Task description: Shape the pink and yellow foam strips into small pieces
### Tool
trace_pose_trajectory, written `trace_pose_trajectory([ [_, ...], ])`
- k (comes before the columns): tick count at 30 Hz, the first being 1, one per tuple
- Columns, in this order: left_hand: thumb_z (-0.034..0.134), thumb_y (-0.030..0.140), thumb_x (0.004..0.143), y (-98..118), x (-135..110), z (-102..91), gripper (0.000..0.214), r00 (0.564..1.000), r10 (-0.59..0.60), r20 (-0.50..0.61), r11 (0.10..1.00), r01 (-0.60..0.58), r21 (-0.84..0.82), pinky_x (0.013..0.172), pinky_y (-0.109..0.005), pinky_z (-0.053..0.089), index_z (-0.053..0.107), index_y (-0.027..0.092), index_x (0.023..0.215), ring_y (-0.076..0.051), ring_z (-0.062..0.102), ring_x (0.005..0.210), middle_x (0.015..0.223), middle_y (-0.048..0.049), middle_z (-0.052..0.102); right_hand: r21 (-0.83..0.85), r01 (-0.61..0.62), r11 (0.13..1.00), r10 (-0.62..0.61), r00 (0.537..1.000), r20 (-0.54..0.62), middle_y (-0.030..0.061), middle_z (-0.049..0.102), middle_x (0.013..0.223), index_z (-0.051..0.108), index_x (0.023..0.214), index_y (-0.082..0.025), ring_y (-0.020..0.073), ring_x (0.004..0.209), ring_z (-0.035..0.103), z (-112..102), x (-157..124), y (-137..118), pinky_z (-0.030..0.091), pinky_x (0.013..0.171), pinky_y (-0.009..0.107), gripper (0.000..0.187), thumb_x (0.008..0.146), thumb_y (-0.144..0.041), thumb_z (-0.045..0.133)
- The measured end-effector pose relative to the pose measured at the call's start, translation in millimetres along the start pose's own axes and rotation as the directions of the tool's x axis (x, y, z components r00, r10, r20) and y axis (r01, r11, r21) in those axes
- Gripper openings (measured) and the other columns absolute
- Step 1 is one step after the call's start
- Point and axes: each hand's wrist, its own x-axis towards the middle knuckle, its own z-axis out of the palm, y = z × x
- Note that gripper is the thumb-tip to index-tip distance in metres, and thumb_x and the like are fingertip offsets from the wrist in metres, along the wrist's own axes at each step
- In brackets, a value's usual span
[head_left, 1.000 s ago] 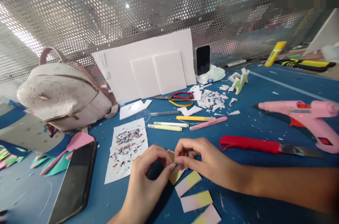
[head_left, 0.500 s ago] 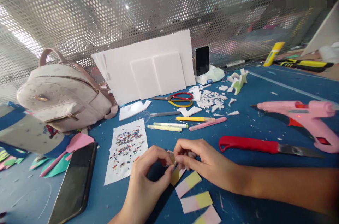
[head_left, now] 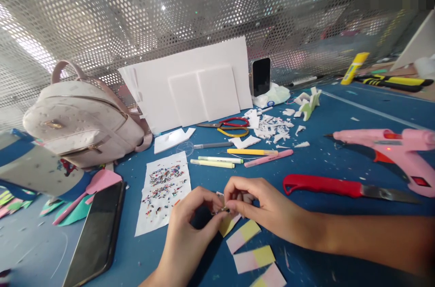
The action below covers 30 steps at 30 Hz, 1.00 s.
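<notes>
Above the blue tabletop, my left hand (head_left: 192, 221) and my right hand (head_left: 258, 201) meet with thumbs and forefingers pinched together. A small, dark, thin thing shows between their fingertips, too tiny to name. Directly beneath the fingers lies a pink-and-yellow paper strip, partly covered. More such strips, among them a paper strip (head_left: 243, 236) and a lower strip (head_left: 254, 260), fan out toward the front edge. Left of my left hand is a white paper sheet (head_left: 141, 219) scattered with many tiny coloured bits.
Several markers, including a pink marker (head_left: 268, 158), and red-and-yellow-handled scissors (head_left: 234, 126) lie beyond my hands. To the right are a red-handled knife (head_left: 322, 185) and a pink glue gun (head_left: 387, 137). A phone (head_left: 93, 237) and a backpack (head_left: 84, 119) occupy the left. White boards (head_left: 217, 92) lean behind.
The fingertips have shifted slightly around the small thing, and the two hands stay pinched together. The whole view has moved a little, with the objects appearing slightly farther right.
</notes>
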Motion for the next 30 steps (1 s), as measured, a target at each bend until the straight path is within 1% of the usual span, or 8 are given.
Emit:
trace_pose_trajectory([
  [5,0.066,0.011,0.083,1,0,-0.8,0.012,1.0,0.019,0.009,0.999,-0.019,-0.029,0.069,-0.026,0.048,0.068,0.02,0.075,-0.015,0.065,0.073,0.076,-0.0002,0.07,-0.022,-0.003,1.0,0.003,1.0,-0.011,-0.0026,0.061,0.075,0.064,0.091,-0.019,0.0096,0.065,0.049,0,1,-1,0.038,0.056,0.019,0.009,0.094,-0.026,0.06],
  [9,0.067,0.01,0.083,0,0,-0.4,0.014,0.998,0.055,-0.006,0.995,-0.056,-0.08,0.07,-0.024,0.049,0.069,0.019,0.072,-0.015,0.067,0.075,0.077,-0.0008,0.071,-0.016,0.006,1.0,-0.006,1.0,-0.008,-0.0027,0.063,0.076,0.063,0.09,-0.019,0.0095,0.066,0.051,0,1,0,0.039,0.057,0.019,0.009,0.094,-0.027,0.061],
  [14,0.068,0.009,0.082,2,0,0.6,0.017,0.997,0.071,-0.023,0.995,-0.072,-0.073,0.064,-0.023,0.047,0.067,0.017,0.067,-0.014,0.063,0.07,0.071,-0.0005,0.066,-0.035,0.019,0.999,-0.019,1.0,-0.007,-0.0029,0.063,0.076,0.063,0.089,-0.018,0.0094,0.065,0.05,1,1,0,0.038,0.056,0.02,0.008,0.093,-0.025,0.061],
  [20,0.067,0.011,0.083,4,-1,1.4,0.02,0.996,0.092,-0.022,0.994,-0.093,-0.053,0.064,-0.024,0.045,0.063,0.017,0.064,-0.014,0.06,0.068,0.07,-0.0004,0.062,-0.053,0.032,0.998,-0.032,0.999,0.001,-0.003,0.06,0.076,0.063,0.09,-0.019,0.0101,0.066,0.049,1,-1,-1,0.037,0.057,0.021,0.004,0.092,-0.023,0.061],
  [23,0.068,0.017,0.084,1,-1,-0.1,0.014,1.0,0.015,-0.011,0.993,-0.017,-0.114,0.066,-0.024,0.046,0.066,0.017,0.07,-0.014,0.062,0.072,0.074,-0.0013,0.066,-0.031,0.037,0.999,-0.038,0.999,-0.021,-0.0015,0.061,0.085,0.061,0.098,-0.021,0.0113,0.071,0.052,0,-1,-2,0.04,0.058,0.021,0.006,0.095,-0.022,0.057],
  [25,0.066,0.023,0.088,-2,0,-1.7,0.012,0.998,-0.07,0.008,0.977,0.07,-0.199,0.067,-0.023,0.047,0.066,0.018,0.077,-0.014,0.062,0.073,0.074,-0.0011,0.067,-0.015,0.075,0.997,-0.076,0.994,-0.081,0.0001,0.061,0.095,0.059,0.103,-0.022,0.0124,0.079,0.054,-1,-3,-2,0.043,0.064,0.022,0.009,0.098,-0.022,0.052],
  [27,0.062,0.03,0.092,-5,1,-3.4,0.017,0.991,-0.128,0.028,0.956,0.131,-0.262,0.066,-0.023,0.046,0.064,0.018,0.08,-0.013,0.061,0.069,0.071,-0.0003,0.066,-0.01,0.127,0.992,-0.127,0.98,-0.152,0.0012,0.058,0.103,0.057,0.106,-0.024,0.0134,0.087,0.055,-1,-6,-1,0.046,0.072,0.023,0.012,0.1,-0.021,0.046],
  [30,0.059,0.034,0.094,-7,1,-5.3,0.023,0.989,-0.145,0.029,0.951,0.148,-0.273,0.065,-0.023,0.045,0.062,0.017,0.079,-0.013,0.059,0.067,0.067,0.0004,0.064,-0.02,0.17,0.985,-0.171,0.965,-0.197,0.0013,0.056,0.107,0.055,0.108,-0.025,0.0137,0.089,0.054,-2,-9,0,0.047,0.075,0.024,0.015,0.101,-0.02,0.044],
])
